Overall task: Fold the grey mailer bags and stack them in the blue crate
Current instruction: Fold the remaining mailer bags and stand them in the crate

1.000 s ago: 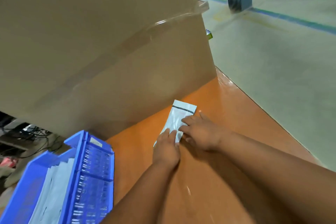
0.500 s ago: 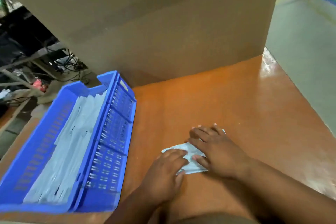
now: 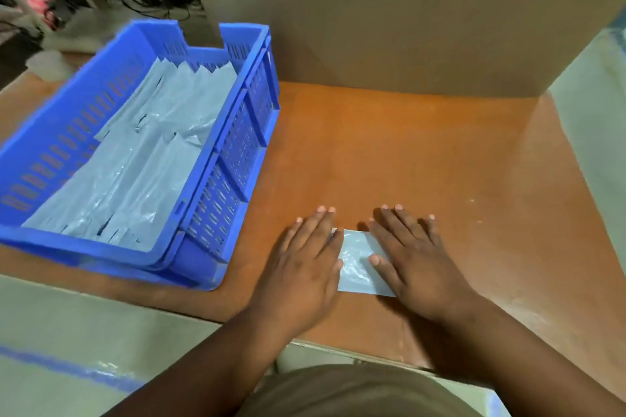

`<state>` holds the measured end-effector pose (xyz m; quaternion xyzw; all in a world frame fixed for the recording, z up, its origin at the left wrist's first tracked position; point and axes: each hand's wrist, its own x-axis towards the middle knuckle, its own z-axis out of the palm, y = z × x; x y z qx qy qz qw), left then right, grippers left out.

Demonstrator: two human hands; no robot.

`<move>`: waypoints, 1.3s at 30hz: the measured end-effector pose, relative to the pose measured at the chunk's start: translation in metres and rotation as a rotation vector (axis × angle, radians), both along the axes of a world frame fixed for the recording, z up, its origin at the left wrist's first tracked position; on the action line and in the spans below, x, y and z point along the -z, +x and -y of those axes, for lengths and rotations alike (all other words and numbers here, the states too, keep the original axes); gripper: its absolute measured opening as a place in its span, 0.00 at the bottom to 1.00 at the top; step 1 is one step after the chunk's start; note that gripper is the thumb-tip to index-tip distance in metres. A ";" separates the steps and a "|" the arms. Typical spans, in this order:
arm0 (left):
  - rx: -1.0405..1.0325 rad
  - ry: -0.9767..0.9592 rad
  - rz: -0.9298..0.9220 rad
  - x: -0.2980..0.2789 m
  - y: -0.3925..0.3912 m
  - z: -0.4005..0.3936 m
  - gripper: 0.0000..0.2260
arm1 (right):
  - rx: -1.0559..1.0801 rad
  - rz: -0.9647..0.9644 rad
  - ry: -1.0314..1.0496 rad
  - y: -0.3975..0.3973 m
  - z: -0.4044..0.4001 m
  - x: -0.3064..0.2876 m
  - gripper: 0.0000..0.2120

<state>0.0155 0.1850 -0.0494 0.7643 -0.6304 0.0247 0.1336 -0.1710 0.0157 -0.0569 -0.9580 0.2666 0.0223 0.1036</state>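
A folded mailer is lying flat near the table's front edge. The left hand and right hand are pressing on its two ends, fingers straight and spread. The crate, holding stacked mailers, is sitting toward the table's left edge, a big box standing along the back.

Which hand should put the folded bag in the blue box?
Probably the left hand. It presses the folded grey bag on the side nearer the blue crate; the right hand would have to cross over.
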 end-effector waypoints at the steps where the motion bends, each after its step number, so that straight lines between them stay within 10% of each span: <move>1: -0.021 0.031 0.026 -0.003 0.001 0.004 0.25 | 0.032 0.015 -0.006 0.005 -0.001 -0.006 0.31; 39: 0.152 0.274 0.045 0.018 -0.048 0.055 0.34 | 0.082 -0.097 -0.050 -0.018 -0.018 0.015 0.33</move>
